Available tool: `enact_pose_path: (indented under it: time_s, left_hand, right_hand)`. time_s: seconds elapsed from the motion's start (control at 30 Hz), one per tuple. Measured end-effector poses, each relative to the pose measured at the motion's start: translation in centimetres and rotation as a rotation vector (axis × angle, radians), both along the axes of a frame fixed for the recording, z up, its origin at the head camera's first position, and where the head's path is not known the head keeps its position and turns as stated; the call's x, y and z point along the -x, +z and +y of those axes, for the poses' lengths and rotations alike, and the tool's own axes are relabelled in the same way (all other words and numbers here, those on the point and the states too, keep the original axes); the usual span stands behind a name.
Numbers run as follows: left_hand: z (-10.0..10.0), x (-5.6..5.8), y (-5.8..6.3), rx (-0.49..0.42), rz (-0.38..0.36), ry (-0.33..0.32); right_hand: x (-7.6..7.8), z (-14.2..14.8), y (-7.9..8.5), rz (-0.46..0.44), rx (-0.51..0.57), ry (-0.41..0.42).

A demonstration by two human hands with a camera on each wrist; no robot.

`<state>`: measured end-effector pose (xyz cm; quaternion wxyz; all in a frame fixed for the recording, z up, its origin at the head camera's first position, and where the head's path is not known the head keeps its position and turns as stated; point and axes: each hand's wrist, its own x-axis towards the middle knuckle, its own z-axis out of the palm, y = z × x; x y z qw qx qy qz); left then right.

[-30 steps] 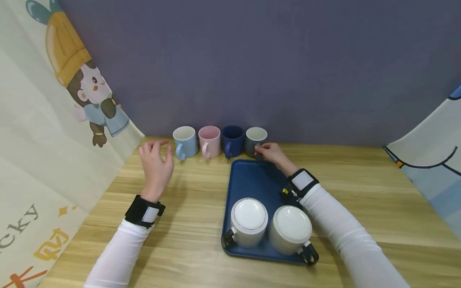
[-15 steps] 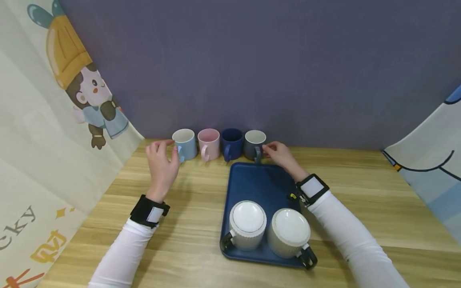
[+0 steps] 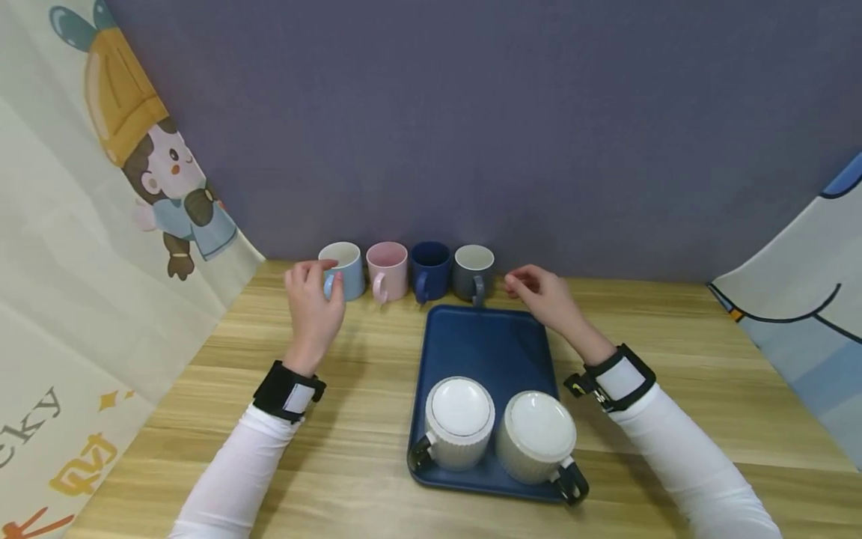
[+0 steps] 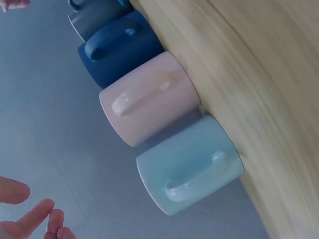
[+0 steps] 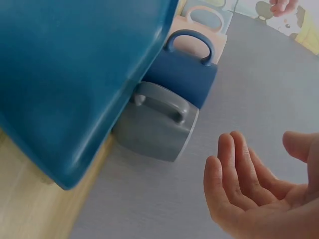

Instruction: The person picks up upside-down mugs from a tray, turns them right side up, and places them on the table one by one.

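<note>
Four small mugs line the back of the table, upright with handles toward me: light blue [image 3: 354,281], pink [image 3: 396,278], navy [image 3: 439,278] and grey [image 3: 465,281]. My left hand [image 3: 313,314] hovers in front of the light blue mug, fingers loosely bent and holding nothing. The left wrist view shows a gap between its fingers [image 4: 35,215] and that mug [image 4: 182,159]. To the right of the grey mug [image 5: 149,132], my right hand [image 3: 548,303] hangs in the air. Its fingers [image 5: 227,164] are relaxed and apart from the mug.
A dark blue tray [image 3: 485,337] lies before the grey mug. Two upside-down ribbed mugs with black handles, one on the left [image 3: 459,427] and one on the right [image 3: 536,438], stand at its near end. A grey wall [image 3: 471,135] rises behind the row.
My right hand has let go of the grey mug's handle and drawn away to the right. My left hand has moved right, in front of the light blue mug.
</note>
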<state>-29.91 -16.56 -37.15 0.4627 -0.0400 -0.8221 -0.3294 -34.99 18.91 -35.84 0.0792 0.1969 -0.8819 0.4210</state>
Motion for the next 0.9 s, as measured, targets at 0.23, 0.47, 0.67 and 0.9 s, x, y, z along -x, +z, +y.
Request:
enact_pose_path:
  time_s: [0.23,0.47,0.67,0.9]
  left_hand:
    - [1.0,0.4,0.0,0.001,0.002,-0.009]
    - [2.2,0.8,0.5,-0.007,-0.009,-0.042]
    - [3.4,1.1,0.6,0.016,0.018,-0.056]
    - [4.4,1.3,0.6,0.012,0.033,-0.057]
  right_hand:
    - [-1.8,1.3,0.2,0.085,-0.021,-0.021]
    - [-4.4,3.1,0.0,0.114,-0.03,-0.056]
    - [-6.2,4.1,-0.5,0.098,-0.041,-0.059]
    - [-7.4,5.0,-0.9,0.09,-0.096,-0.032]
